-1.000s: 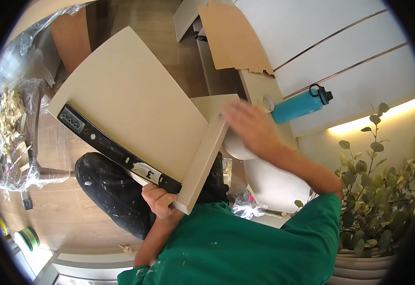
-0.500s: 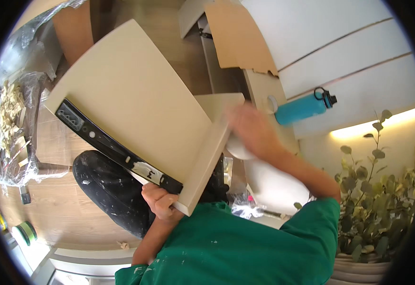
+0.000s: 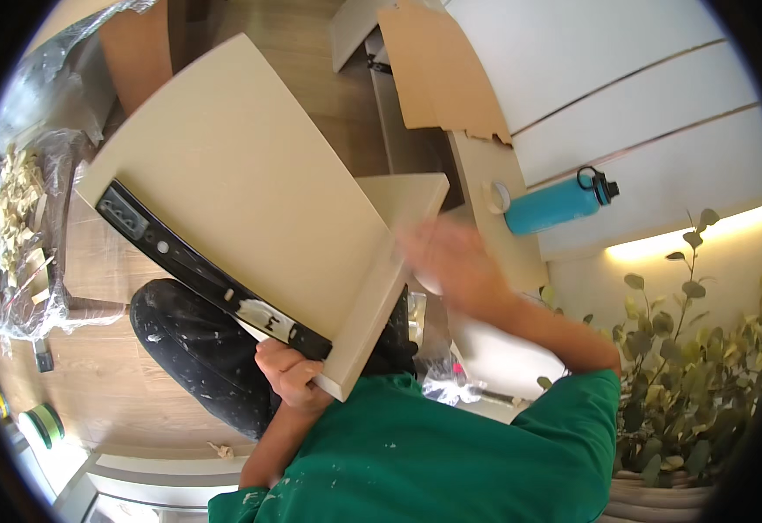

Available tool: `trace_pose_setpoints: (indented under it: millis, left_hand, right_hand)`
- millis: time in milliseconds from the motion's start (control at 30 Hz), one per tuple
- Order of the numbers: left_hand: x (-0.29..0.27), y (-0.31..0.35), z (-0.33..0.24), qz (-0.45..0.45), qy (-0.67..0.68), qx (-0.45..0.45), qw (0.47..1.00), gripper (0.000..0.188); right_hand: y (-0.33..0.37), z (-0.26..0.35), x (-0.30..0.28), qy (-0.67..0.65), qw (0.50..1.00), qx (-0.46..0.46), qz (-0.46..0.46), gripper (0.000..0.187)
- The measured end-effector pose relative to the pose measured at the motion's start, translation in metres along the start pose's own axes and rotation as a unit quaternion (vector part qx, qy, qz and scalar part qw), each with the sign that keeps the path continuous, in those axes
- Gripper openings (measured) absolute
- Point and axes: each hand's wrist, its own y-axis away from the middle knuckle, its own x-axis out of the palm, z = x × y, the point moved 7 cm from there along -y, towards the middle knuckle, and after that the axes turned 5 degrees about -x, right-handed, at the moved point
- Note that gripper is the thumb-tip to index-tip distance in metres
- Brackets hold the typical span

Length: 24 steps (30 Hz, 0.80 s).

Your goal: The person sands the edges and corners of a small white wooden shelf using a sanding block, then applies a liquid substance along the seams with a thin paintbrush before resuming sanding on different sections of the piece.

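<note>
A cream drawer (image 3: 250, 166) is tilted across my lap, with a black slide rail (image 3: 211, 275) along its lower left side. A pale patch marks the rail near its lower end. My left hand (image 3: 292, 370) is closed round the drawer's bottom corner, just under the rail's end. Over the long edge of the drawer's narrow front panel (image 3: 368, 318) is my right hand (image 3: 450, 257), smeared by motion. Its fingers are too blurred to show what they hold, or whether they touch the panel.
A blue bottle (image 3: 555, 205) lies on a ledge at right beside a white roll (image 3: 497, 198). Leafy branches (image 3: 686, 349) stand at far right. Torn cardboard (image 3: 442, 70) leans at the back. Plastic wrap with wood shavings (image 3: 19, 227) and a green roll (image 3: 43, 425) are at left.
My right hand has slid down along the front panel's edge, nearer to me. The left hand keeps its hold, and the drawer has barely shifted.
</note>
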Motion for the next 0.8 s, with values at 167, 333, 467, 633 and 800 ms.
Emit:
trace_pose_setpoints:
  millis: [167, 333, 467, 633, 800]
  left_hand:
    - [0.001, 0.001, 0.004, -0.023, 0.014, -0.011, 1.0, 0.046]
    - [0.0, -0.003, 0.0, -0.033, 0.023, -0.002, 0.999, 0.041]
    - [0.001, 0.001, 0.003, -0.03, 0.018, 0.005, 0.999, 0.042]
    - [0.0, 0.007, 0.004, -0.028, 0.024, -0.01, 0.999, 0.045]
    - [0.0, 0.0, -0.001, -0.042, 0.023, 0.003, 0.999, 0.042]
  right_hand:
    - [-0.001, -0.029, 0.006, 0.022, 0.999, 0.025, -0.025, 0.052]
    - [0.0, -0.053, 0.007, 0.036, 0.997, 0.05, -0.04, 0.054]
    - [0.003, -0.001, 0.004, 0.008, 1.0, -0.004, -0.005, 0.05]
    - [0.01, -0.039, 0.01, 0.082, 0.996, 0.031, -0.019, 0.054]
    - [0.002, -0.077, 0.009, 0.088, 0.993, 0.082, 0.0, 0.056]
